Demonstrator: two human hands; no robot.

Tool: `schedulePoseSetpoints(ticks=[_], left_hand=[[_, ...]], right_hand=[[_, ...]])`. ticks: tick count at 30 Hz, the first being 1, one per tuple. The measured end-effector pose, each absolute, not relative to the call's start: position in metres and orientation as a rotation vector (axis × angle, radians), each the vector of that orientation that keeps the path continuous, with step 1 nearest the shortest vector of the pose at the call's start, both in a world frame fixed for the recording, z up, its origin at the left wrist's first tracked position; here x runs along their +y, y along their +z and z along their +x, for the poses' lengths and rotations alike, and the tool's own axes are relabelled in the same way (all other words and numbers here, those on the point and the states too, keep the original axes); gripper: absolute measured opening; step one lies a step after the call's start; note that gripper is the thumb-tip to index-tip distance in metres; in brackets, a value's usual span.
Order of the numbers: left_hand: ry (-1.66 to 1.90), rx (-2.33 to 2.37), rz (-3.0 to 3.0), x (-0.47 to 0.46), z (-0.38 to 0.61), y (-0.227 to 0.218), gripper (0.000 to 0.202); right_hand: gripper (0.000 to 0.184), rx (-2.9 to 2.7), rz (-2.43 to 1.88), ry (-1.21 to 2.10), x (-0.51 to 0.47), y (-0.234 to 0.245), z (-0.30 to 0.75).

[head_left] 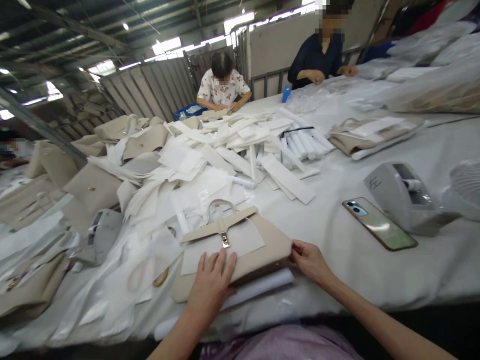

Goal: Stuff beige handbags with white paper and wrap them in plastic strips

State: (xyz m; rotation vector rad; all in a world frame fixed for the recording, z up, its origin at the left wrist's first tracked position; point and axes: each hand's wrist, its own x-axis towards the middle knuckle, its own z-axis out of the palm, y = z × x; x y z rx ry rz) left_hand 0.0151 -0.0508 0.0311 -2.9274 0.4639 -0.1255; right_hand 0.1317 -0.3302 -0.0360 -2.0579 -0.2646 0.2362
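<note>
A beige handbag [262, 257] lies on the table before me, with its handle pointing away. A gold clasp [225, 239] hangs from its strap over a white sheet [245, 240] on the bag's front. My left hand [214, 275] rests on the lower front of the bag, fingers stretched out and slightly apart. At the bag's right corner my right hand [309, 259] pinches the edge between thumb and fingers. A white paper roll [258, 289] lies along the near side of the bag, partly under my left hand.
White foam strips and sheets [240, 130] are heaped beyond the bag. To the right are a phone [378, 225], a grey tape dispenser [397, 195] and a small fan [467, 187]. More beige bags [93, 187] are piled left, near another dispenser [105, 235]. Two people work across the table.
</note>
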Motion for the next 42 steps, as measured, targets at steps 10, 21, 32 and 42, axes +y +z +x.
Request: schedulePoseSetpoints(ticks=[10,21,32,42], left_hand=[[-0.228,0.35,-3.013,-0.072,0.024,0.031,0.039],[-0.188,0.165,-3.204,-0.081,0.021,0.043,0.073],[-0.307,0.38,-2.948,-0.09,0.015,0.017,0.074],[-0.338,0.548,-2.842,-0.088,0.018,0.009,0.053]], right_hand=[[0.027,-0.933,-2.294,-0.78,-0.348,-0.017,0.074],[0.027,-1.42,-2.22,-0.797,-0.336,-0.04,0.084],[0.012,-1.151,-2.285,-0.749,-0.34,-0.025,0.09],[0.048,-1.061,-2.458,-0.787,-0.351,0.003,0.098]])
